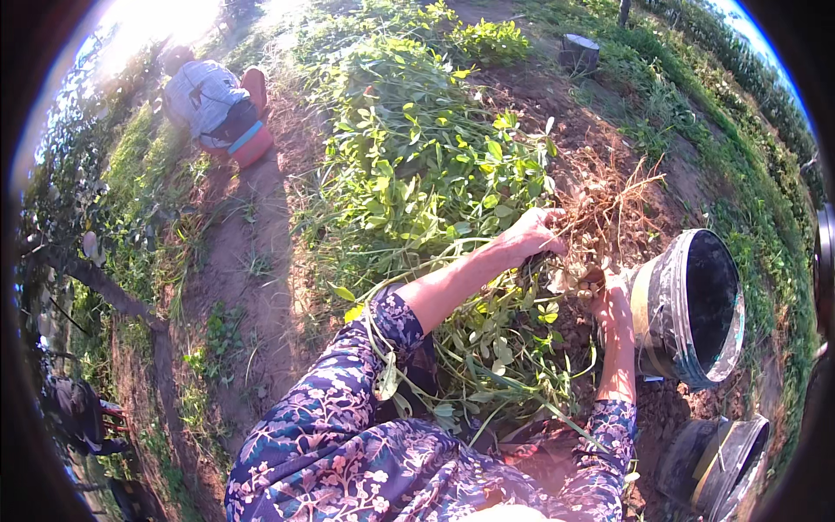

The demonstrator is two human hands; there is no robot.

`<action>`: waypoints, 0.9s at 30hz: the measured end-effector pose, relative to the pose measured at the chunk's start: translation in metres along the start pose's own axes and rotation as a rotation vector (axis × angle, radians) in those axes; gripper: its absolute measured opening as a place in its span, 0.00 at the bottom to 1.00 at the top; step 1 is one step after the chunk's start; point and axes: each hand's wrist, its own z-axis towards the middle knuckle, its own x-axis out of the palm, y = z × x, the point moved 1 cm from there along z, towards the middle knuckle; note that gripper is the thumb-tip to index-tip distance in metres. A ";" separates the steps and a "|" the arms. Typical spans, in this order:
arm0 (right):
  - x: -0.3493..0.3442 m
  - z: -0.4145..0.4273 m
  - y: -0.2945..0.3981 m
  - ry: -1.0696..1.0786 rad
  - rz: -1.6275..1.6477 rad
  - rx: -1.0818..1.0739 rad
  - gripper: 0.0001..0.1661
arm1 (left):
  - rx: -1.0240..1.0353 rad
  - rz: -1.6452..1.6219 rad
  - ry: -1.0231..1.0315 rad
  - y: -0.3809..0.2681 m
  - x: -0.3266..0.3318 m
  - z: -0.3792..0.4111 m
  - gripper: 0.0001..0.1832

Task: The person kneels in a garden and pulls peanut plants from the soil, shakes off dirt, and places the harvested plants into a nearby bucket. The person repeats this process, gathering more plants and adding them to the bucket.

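A pulled-up peanut plant with a tangle of brown roots (613,196) lies before me. My left hand (536,233) grips it where the stems meet the roots. Just below, my right hand (610,303) has its fingers closed around a cluster of pale peanut pods (587,287); its fingertips are partly hidden among them. Leafy green stems (496,346) trail from under my hands toward my lap. Right beside my right hand, a dark bucket (665,307) leans with its mouth facing right; its inside is in deep shadow.
A second dark bucket (717,463) lies tilted at the lower right. Heaped peanut plants (404,143) stretch ahead. A person (209,98) sits low on a red bucket (253,149) at the upper left. A stump (579,53) stands far right, and tree branches (111,287) line the left.
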 end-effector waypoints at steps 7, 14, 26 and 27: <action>0.023 0.000 0.006 0.029 0.071 0.085 0.17 | 0.090 -0.018 -0.139 -0.002 -0.011 0.003 0.24; 0.017 -0.007 0.001 0.109 -0.126 0.121 0.14 | 0.007 -0.058 -0.385 -0.006 -0.034 0.014 0.24; 0.018 0.010 -0.008 -0.045 -0.418 -0.157 0.24 | 0.011 -0.051 -0.159 0.004 -0.021 0.010 0.27; 0.028 0.003 -0.007 -0.061 -0.362 -0.176 0.23 | 0.110 -0.081 -0.084 -0.001 -0.009 0.003 0.27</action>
